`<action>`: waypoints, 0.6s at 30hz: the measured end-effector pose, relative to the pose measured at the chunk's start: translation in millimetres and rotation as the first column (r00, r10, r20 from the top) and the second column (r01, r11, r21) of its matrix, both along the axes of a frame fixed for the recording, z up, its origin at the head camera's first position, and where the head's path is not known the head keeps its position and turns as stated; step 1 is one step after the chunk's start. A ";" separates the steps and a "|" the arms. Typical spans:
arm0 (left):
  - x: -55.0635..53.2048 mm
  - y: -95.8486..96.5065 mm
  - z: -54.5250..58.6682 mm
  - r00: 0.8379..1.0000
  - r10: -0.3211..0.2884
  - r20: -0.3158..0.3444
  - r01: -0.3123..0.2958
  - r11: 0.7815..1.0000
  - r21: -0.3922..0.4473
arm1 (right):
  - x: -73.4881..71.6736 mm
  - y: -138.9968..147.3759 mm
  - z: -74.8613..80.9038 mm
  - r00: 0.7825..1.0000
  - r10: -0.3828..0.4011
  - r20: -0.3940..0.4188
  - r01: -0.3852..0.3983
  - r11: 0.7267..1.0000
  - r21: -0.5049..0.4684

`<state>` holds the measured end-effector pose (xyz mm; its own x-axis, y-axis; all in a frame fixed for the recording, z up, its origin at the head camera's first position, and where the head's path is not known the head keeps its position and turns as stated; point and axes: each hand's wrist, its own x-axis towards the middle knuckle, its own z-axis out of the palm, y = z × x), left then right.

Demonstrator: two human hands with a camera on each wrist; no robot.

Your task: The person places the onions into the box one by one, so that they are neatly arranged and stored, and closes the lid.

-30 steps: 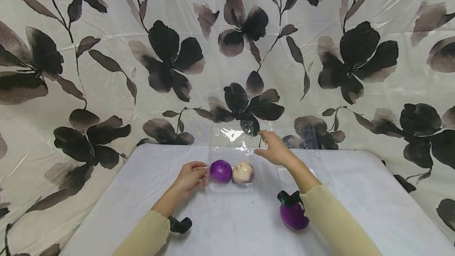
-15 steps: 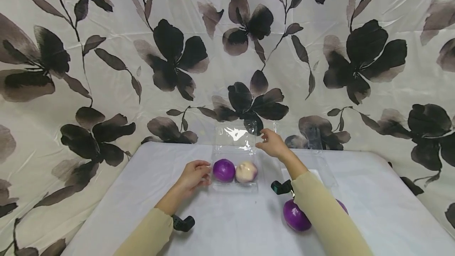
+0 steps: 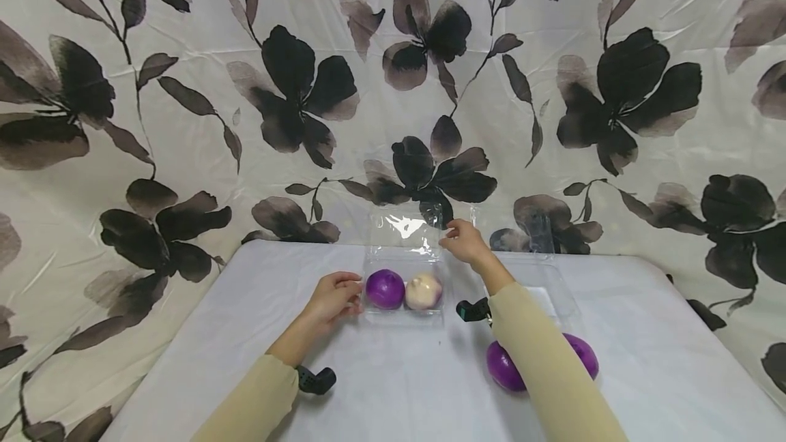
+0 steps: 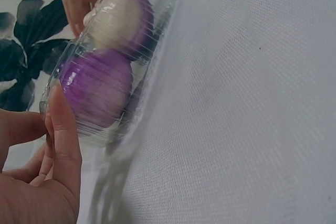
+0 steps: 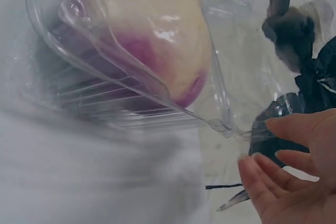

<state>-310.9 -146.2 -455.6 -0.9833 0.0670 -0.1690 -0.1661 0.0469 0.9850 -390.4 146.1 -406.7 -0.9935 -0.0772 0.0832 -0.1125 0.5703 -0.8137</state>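
A clear plastic clamshell box (image 3: 402,319) stands on the white table with its lid (image 3: 402,230) raised at the back. Inside sit a purple round vegetable (image 3: 385,289) and a cream-and-purple one (image 3: 424,291), both turnip-like. My left hand (image 3: 334,299) pinches the box's left rim between thumb and forefinger, plain in the left wrist view. At the lid's right edge is my right hand (image 3: 468,243). Its thumb and fingers (image 5: 257,182) are spread apart in the right wrist view, close to the transparent lid; whether they touch it I cannot tell.
Another clear box (image 3: 552,288), also with its lid up, stands to the right, partly behind my right arm. Two purple round vegetables, one on the left (image 3: 505,367) and one on the right (image 3: 582,355), lie partly hidden by my right sleeve. Flowered cloth (image 3: 393,101) hangs behind.
My right forearm has swung left, uncovering a second purple vegetable, while the hand stays by the lid's edge. My left hand keeps its place at the box. The view has shifted slightly.
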 end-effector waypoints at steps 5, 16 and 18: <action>-1.2 2.3 2.1 1.000 0.001 0.001 -0.001 1.000 0.014 | -4.3 0.7 -3.1 0.999 -0.048 -0.020 0.047 0.999 -0.019; 0.6 1.2 2.7 1.000 0.009 -0.002 -0.009 1.000 0.017 | -11.0 -0.9 -8.3 0.998 -0.034 -0.045 0.032 0.998 -0.047; 0.9 0.4 2.4 1.000 0.014 0.003 -0.014 1.000 0.017 | -10.8 -2.1 -9.0 0.998 -0.034 -0.061 0.032 0.999 -0.031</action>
<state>-310.0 -145.8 -453.2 -0.9837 0.0562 -0.1710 -0.1696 0.0276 0.9851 -401.1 143.9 -415.7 -0.9885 -0.0411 0.1457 -0.1441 0.5500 -0.8226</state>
